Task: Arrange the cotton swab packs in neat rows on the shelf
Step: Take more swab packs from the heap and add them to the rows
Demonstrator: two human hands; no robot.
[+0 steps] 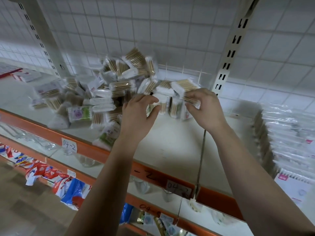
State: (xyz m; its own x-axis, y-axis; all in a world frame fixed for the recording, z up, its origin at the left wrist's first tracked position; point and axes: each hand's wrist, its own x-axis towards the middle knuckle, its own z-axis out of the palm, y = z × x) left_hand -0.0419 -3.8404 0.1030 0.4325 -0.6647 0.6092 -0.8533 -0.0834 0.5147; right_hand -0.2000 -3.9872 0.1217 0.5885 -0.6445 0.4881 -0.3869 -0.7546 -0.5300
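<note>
From my remote seat I see both hands reaching to the back of the white shelf point(172, 143). The left hand point(139, 114) has thumb and forefinger curled into a narrow C round a standing pack point(162, 106), which sits upright on the shelf surface. The right hand point(204, 108) pinches a tilted pack point(189, 100) between fingertips and thumb, just beside the standing one; motion blur softens both grips.

The other cotton swab packs point(109, 89) lie in a loose heap to the left and behind the hands, piled against the wire grid point(153, 28), wooden sticks pointing every way. 1 pack point(106, 140) hangs close to the orange edge point(51, 132), near a handwritten label point(69, 145) reading 04-2. On the right, a tidy row of clear bags point(289, 133) stands well apart from the heap.
</note>
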